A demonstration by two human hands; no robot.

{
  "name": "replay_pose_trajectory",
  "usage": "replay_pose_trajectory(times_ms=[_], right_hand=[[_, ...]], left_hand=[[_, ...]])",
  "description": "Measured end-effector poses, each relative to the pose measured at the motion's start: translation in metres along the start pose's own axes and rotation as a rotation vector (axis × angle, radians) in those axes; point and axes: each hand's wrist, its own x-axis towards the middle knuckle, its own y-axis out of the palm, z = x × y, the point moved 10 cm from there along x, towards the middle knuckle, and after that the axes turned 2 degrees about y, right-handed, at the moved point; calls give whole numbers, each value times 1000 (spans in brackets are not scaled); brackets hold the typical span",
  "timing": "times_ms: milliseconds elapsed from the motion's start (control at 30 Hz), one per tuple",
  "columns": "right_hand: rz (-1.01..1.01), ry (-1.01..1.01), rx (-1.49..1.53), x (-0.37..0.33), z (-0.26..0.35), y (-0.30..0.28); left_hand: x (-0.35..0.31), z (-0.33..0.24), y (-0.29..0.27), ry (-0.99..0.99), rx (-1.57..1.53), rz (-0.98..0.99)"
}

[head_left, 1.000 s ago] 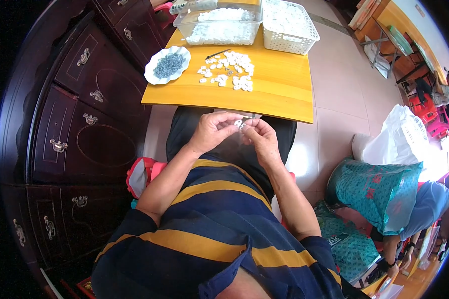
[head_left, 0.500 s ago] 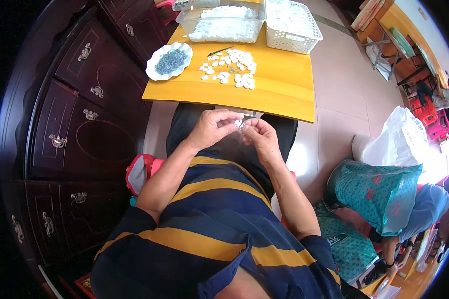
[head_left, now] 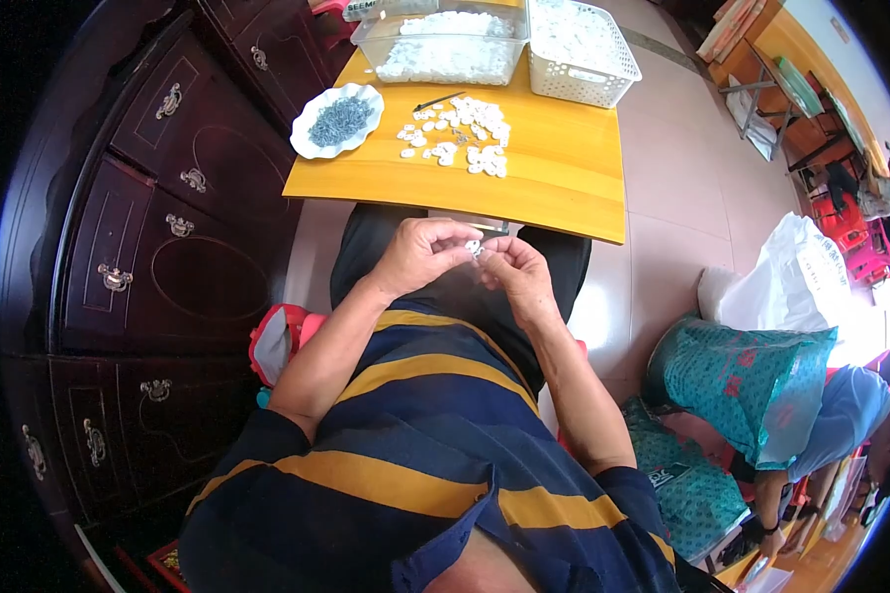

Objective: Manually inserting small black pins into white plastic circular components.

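Both my hands meet over my lap, just off the near edge of the yellow table (head_left: pixel 544 203). Between the fingertips of my left hand (head_left: pixel 420 255) is a small white plastic piece (head_left: pixel 474 247), pinched from the left. My right hand (head_left: pixel 517 277) is closed on the same piece from the right, its thumb and forefinger together; whatever finer part lies in that pinch is too small to tell. On the table a loose spread of white plastic pieces (head_left: pixel 487 158) lies ahead of my hands. A scalloped white dish (head_left: pixel 310 145) full of thin grey-blue metal pieces (head_left: pixel 341 121) stands to their left.
A clear bin (head_left: pixel 445 69) and a perforated white basket (head_left: pixel 585 79), both heaped with white pieces, stand at the table's far side. A thin black tool (head_left: pixel 438 101) lies beside the spread. Dark cabinets (head_left: pixel 198 277) line the left; teal bags (head_left: pixel 732 376) and another person (head_left: pixel 845 415) are at right.
My hands stay almost in place, with the white piece shifting slightly between the fingertips. At the right, the other person's arm has moved a little.
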Motion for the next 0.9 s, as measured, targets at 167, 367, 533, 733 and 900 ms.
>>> replay_pose_trajectory(times_ms=[167,367,533,733,900], right_hand=[[-25,-21,-38,-1,4,0],[-14,7,-27,-3,3,1],[3,69,-8,-1,-4,0],[-32,108,108,3,-13,-8],[-6,114,211,6,-22,-7]], left_hand=[[1,-3,4,30,67,18],[3,-7,6,43,32,59],[5,-14,10,64,100,96],[2,-54,16,218,411,-72],[-2,-59,23,362,697,-111]])
